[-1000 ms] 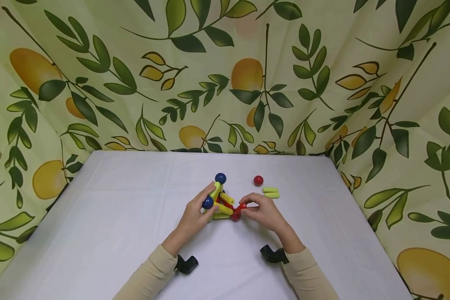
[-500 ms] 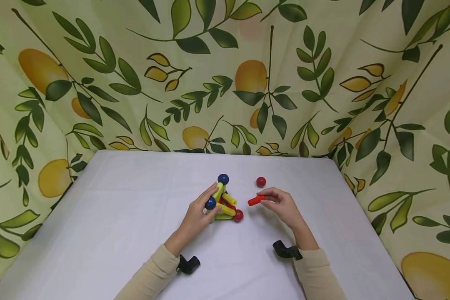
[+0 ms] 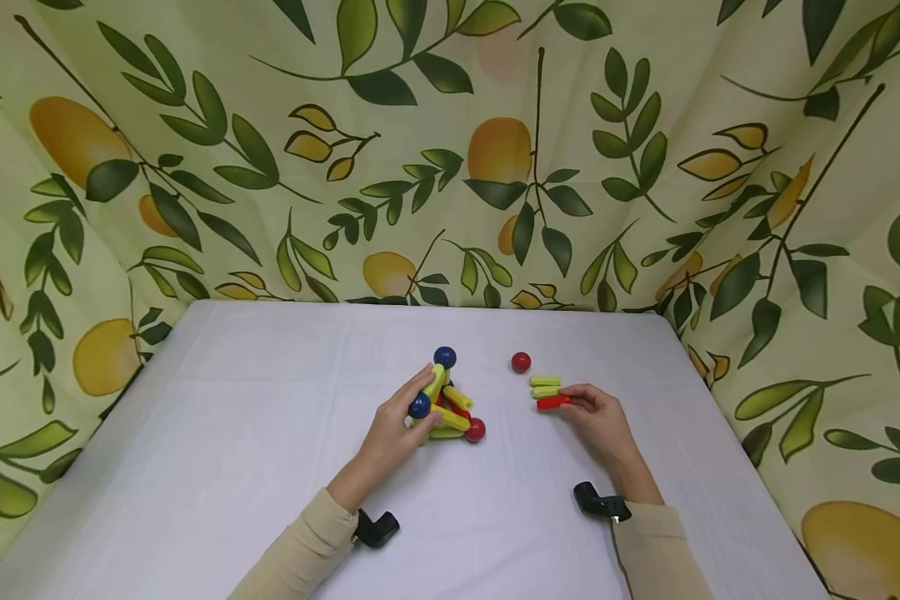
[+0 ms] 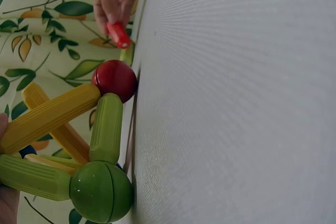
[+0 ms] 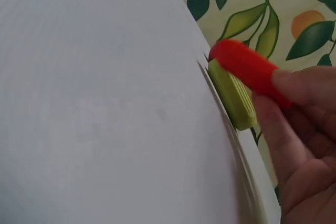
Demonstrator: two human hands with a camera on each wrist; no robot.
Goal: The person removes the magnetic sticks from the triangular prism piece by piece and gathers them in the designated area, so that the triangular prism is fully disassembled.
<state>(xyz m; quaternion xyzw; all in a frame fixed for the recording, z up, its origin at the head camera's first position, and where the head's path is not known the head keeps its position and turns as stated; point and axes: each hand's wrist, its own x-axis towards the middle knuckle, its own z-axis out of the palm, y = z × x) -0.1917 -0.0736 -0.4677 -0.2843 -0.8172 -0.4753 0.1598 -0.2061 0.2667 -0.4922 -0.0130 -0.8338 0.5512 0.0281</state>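
My left hand [image 3: 392, 429] grips a structure of rods and balls, fingers and thumb about its left side near a blue ball [image 3: 419, 406]. Yellow rods [image 3: 450, 417] and light green rods link its balls. A second blue ball [image 3: 445, 357] tops it, a red ball [image 3: 475, 430] forms its right corner, and a green ball [image 4: 101, 191] shows in the left wrist view. Between thumb and fingertips, my right hand [image 3: 598, 421] pinches a red rod [image 3: 552, 402]. That rod is right in front of two light green rods [image 3: 545, 387]; the right wrist view shows it over a green rod [image 5: 231, 95].
A loose red ball [image 3: 521, 362] lies behind the green rods. All of it is on a white-covered table [image 3: 270, 375], with a leaf-and-fruit patterned curtain [image 3: 420, 167] along the back and sides. Black wrist devices [image 3: 377, 528] are on both wrists.
The right hand has drawn the red rod away from the structure's red ball and carried it right, to the green rods. The left hand stays on the structure.
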